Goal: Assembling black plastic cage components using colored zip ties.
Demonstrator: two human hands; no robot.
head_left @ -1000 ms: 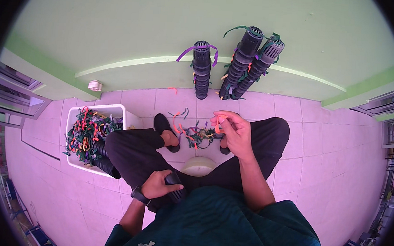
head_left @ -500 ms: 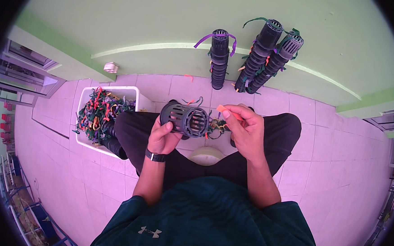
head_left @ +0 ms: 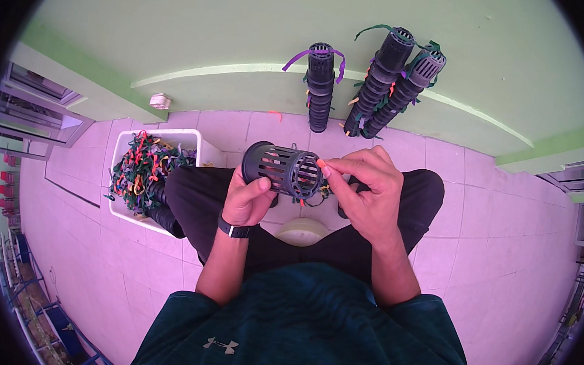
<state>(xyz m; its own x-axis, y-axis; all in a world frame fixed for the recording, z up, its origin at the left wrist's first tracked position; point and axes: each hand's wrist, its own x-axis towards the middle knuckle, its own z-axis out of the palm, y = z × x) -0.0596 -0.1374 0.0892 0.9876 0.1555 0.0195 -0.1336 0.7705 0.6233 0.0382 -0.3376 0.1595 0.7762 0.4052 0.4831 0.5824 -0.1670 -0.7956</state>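
Observation:
A black slotted plastic net pot [head_left: 276,168] lies on its side in my left hand [head_left: 247,201], its wide rim to the left and its slotted base to the right. The left fingers wrap round its wall from below. My right hand [head_left: 372,191] pinches a small orange strip [head_left: 320,163] between thumb and fingertips, right at the edge of the base. Whether the strip passes through a slot is too small to tell. Beneath the pot, a small heap of coloured strips [head_left: 314,198] shows partly between my legs.
On the left stands a white bin [head_left: 199,149] with tangled coloured strips [head_left: 142,173] and black pots. Against the green wall stand three stacks of net pots: one stack [head_left: 320,90], another stack [head_left: 379,74] and a leaning stack [head_left: 411,86]. A round pale seat [head_left: 302,231] shows between my legs.
My right hand has brought the orange strip down and left to the base of the net pot. The pot has shifted slightly right and up in my left hand.

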